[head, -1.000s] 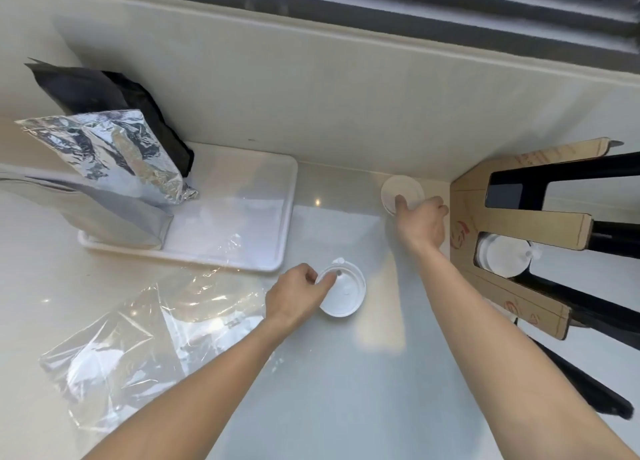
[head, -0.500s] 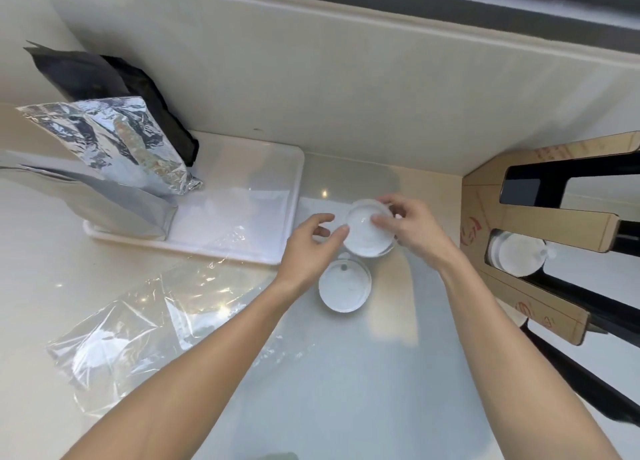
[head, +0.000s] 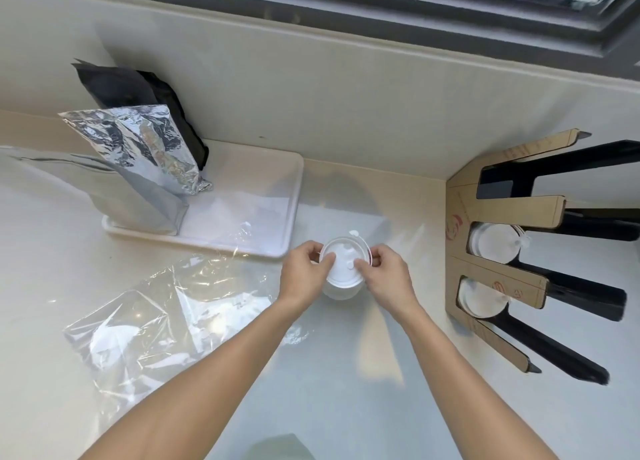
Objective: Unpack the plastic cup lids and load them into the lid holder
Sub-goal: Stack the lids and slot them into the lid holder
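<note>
Between both hands (head: 304, 272) (head: 388, 276), round glossy white plastic lids (head: 343, 269).

The pale countertop (head: 346, 407) is gleaming smooth and glossy. The clear wrapper (head: 156, 321) is lying crinkled, its film shining. The foil pouch (head: 138, 141) is glinting, creased and metallic, beside a matt black bag (head: 131, 89). The lid holder (head: 502, 286) is showing matt brown cardboard over glossy black; the lids (head: 343, 265) are looking like smooth white plastic.

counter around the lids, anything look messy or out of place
Only the empty clear plastic wrapper stands out, lying crumpled on the counter left of the left hand. Both hands, with the right hand, hold the lids. No spill or damage visible.
</note>
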